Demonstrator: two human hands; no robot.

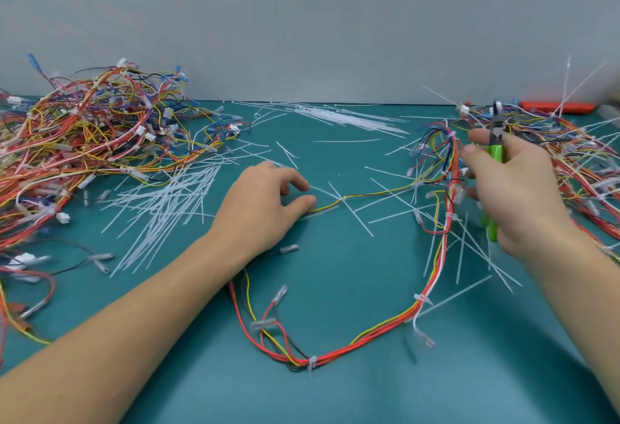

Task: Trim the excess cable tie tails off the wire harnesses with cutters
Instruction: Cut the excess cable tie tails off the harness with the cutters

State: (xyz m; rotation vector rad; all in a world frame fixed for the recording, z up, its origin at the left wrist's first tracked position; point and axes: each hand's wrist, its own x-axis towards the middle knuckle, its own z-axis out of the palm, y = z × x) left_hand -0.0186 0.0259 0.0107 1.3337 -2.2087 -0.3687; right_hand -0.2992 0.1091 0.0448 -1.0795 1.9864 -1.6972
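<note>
Lying at the far left of the teal table [335,390], a tangled pile of wire harnesses [87,141] spreads from the wall toward the near edge. Just right of this pile, loose white cut tails [167,209] lie scattered in a fan on the table surface. A second group of tails [345,120] lies near the back wall at center.

The left hand [261,202] rests palm down on the table at center, its fingers loosely curled, with fingertips pinching a thin yellow and black wire branch [369,193]. That branch carries a cable tie [344,198] with an uncut tail and runs right into the harness being worked [432,282], which loops across the near center of the table in red, yellow and white wires.

The right hand [516,198] is raised above the right part of this harness and grips green-handled cutters [496,151], tip pointing away from the person. Whether the blades are apart cannot be determined.

Behind the right hand, a second pile of harnesses [570,155] with long untrimmed tails occupies the far right. A red object [557,107] lies beyond it against the wall.
</note>
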